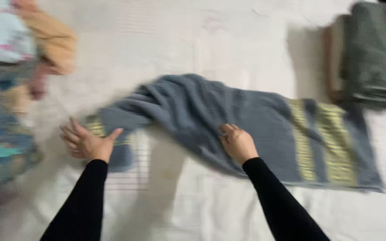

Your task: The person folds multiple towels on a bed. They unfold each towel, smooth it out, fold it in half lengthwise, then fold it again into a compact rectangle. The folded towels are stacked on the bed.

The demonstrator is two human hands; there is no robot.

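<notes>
— Where was the towel when you looked?

— Spread across the white sheet, one blue-grey towel running left to right. Its right end lay flat, with two yellow bands showing there; its left end was bunched and folded over, with another yellow strip under my left hand.

— And what were the hands doing?

— My left hand sat at that left end, palm down, fingers spread wide, thumb out — pressing flat, as far as I could judge, not gripping. My right hand rested near the towel's middle, on its near edge, fingers curled together against the cloth. Whether they pinched a fold or only pushed down on it, I could not tell; the frame was blurred.

— Why held like that?

— My reading was that one hand pinned the end while the other kept the middle steady, so the cloth stayed put on the sheet.

— Anything else around?

— One stack of folded cloth at the far right, dark green on top with a brown layer at its side, close to the towel's right end. At the far left, a loose heap of coloured clothes — too smeared to count.
</notes>
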